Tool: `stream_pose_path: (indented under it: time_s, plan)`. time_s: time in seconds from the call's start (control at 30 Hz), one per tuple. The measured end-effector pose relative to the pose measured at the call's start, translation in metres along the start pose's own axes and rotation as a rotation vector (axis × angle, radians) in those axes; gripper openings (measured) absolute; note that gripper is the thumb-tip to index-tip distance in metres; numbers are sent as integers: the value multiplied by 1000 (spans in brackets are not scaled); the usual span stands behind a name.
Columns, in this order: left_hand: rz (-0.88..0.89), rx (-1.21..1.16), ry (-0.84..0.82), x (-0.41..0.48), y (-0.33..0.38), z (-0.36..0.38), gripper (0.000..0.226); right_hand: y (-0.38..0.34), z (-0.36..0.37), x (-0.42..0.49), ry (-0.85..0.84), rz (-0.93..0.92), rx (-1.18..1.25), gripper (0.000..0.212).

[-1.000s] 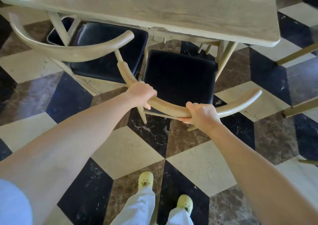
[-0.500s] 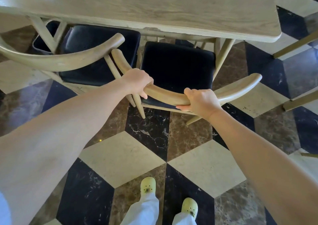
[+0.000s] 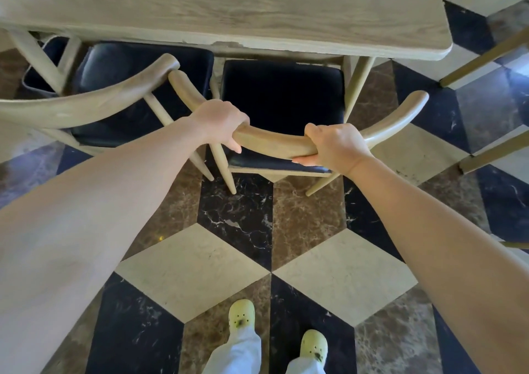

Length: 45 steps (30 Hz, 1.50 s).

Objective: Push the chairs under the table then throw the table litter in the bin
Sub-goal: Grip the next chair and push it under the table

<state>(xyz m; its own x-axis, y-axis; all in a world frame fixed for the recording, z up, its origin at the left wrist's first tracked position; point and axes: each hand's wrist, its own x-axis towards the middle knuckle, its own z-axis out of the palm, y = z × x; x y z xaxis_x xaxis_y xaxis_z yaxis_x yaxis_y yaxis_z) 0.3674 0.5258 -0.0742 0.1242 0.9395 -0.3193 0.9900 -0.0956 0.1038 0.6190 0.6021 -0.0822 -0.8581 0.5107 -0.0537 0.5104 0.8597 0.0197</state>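
A pale wooden chair with a black seat cushion stands straight ahead, its seat partly under the edge of the wooden table. My left hand grips the curved backrest rail on its left part. My right hand grips the same rail on the right. A second chair of the same kind stands to the left, its black seat partly under the table and its rail end close to the first chair's rail. No litter shows on the visible table top.
The floor is a pattern of black, brown and cream marble tiles. My feet in yellow clogs stand near the bottom edge. Wooden legs of other furniture slant in at the right.
The chair in my hands has slid forward, with more of its black seat now under the table edge. I have stepped forward with it. Both hands keep their grip.
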Motion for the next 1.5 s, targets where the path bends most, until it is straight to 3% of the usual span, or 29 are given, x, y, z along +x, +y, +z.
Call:
stream_pose_path:
  time_s: [0.33,0.57,0.73,0.9,1.07,1.17,1.3,1.5]
  plan:
    - [-31,43,23,4,1,2,55,9,-1,9,-86,40,138,56]
    - [-130,221,33,2,16,-2,57,7,-7,15,-237,81,243,58]
    - [-211,82,-20,1,28,-2,55,8,-16,17,-348,109,275,59]
    - [-233,-89,-235,3,49,-25,53,4,-21,16,-401,133,248,59]
    - [-249,18,-467,16,78,-60,49,31,-32,-3,-482,194,130,63]
    - [-215,-42,-570,37,113,-82,48,72,-48,-26,-505,169,164,60]
    - [-282,-280,-630,70,165,-110,45,126,-65,-54,-571,233,435,67]
    - [-284,-329,-645,110,227,-153,50,204,-84,-94,-749,264,450,80]
